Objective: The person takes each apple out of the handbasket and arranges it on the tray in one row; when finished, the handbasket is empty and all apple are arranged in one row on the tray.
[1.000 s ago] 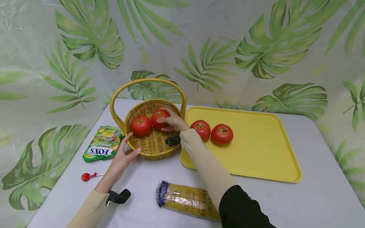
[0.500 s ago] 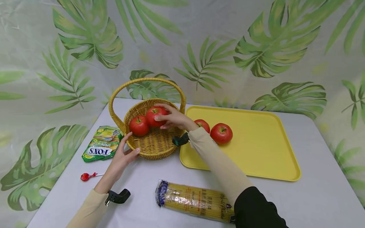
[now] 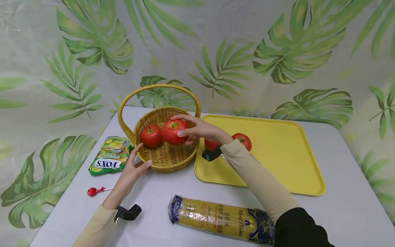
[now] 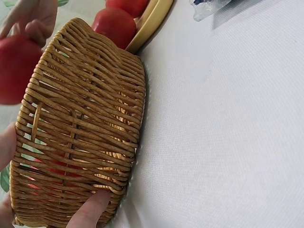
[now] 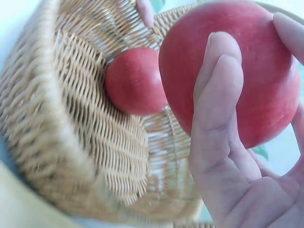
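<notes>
My right hand (image 3: 203,129) grips a red apple (image 3: 173,132) over the wicker basket (image 3: 168,167). In the left wrist view this held apple (image 4: 18,71) hangs beyond the rim. Fingers curl around it in the right wrist view. A second apple (image 3: 151,136) sits inside the basket at the left. My left hand (image 3: 132,173) holds the basket's near-left side, with a finger (image 4: 90,211) against the woven wall in the left wrist view. Partly hidden behind my right wrist, two more apples lie on the yellow tray (image 3: 277,161), one (image 3: 243,140) showing more than the other (image 3: 211,144).
The basket's tall handle (image 3: 160,85) arches over it. Left of it lie a green FOX'S candy bag (image 3: 112,154) and a red lollipop (image 3: 92,191). A spaghetti pack (image 3: 216,219) lies at the front, partly under my right forearm. A leaf-patterned cloth (image 3: 222,65) hangs behind.
My right hand has lifted its apple off the basket's bottom and moved it up, then rightward toward the tray side. My left hand has stayed on the basket.
</notes>
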Demonstrator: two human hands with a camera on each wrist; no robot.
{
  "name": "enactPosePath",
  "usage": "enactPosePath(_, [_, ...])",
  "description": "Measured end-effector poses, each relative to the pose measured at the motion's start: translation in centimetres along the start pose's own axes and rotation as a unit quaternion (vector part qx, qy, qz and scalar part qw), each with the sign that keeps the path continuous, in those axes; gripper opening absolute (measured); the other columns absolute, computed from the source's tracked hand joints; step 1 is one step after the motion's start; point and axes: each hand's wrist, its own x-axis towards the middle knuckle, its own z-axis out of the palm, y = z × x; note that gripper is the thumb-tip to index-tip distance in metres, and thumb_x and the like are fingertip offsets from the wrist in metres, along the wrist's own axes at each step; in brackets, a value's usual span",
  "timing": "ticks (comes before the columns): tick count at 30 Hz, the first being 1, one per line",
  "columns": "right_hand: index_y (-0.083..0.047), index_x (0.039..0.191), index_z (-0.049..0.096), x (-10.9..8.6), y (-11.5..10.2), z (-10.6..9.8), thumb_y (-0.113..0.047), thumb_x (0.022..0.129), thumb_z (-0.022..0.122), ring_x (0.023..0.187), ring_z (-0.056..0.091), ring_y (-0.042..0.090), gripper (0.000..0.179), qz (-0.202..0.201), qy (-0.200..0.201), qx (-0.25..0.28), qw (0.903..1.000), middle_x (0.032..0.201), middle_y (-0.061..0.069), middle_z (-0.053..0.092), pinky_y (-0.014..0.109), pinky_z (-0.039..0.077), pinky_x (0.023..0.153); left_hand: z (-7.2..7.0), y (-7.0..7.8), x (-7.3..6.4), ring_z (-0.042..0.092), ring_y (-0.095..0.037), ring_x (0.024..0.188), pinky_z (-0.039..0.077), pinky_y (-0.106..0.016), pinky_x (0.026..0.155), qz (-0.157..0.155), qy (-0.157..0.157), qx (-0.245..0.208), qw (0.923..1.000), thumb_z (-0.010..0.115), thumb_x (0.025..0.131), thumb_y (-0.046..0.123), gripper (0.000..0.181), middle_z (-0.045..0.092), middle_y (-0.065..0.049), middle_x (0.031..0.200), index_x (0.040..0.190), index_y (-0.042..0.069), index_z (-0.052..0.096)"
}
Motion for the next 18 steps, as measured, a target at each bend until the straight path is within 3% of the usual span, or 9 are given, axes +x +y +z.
enactPosePath(5, [-0.033,0.142,0.042,-2.9,0.3,-1.6,-0.022,0.091,0.066,0.076,0.06,0.043,0.058,0.006,-0.004,-0.021,0.9998,0.134,0.013,0.044,0.046,0.056,0.071,0.0,0.0,0.1,0.025,-0.044,0.135,0.043,-0.037,0.098,0.001,-0.004,-0.003,1.0,0.059,0.096,0.016,0.075,-0.01,-0.008,0.156,0.154,0.025,0.011])
enactPosePath(10, [-0.033,0.142,0.042,-6.4,1.3,-3.7,-0.025,0.091,0.067,0.081,0.055,0.053,0.057,0.02,0.021,-0.033,0.999,0.132,0.012,0.046,0.047,0.056,0.071,0.0,0.0,0.1,0.025,-0.044,0.135,0.041,-0.041,0.1,-0.001,-0.001,-0.004,1.0,0.059,0.096,0.016,0.076,-0.011,-0.008,0.156,0.154,0.026,0.011])
enactPosePath(18, [-0.025,0.147,0.037,-12.8,3.7,-8.2,-0.018,0.094,0.061,0.072,0.062,0.029,0.058,0.028,0.072,-0.028,0.9966,0.136,0.015,0.041,0.046,0.056,0.072,0.1,0.1,-0.1,0.024,-0.044,0.135,0.038,-0.045,0.101,-0.002,0.001,-0.007,1.0,0.06,0.096,0.017,0.077,-0.011,-0.007,0.156,0.154,0.025,0.011])
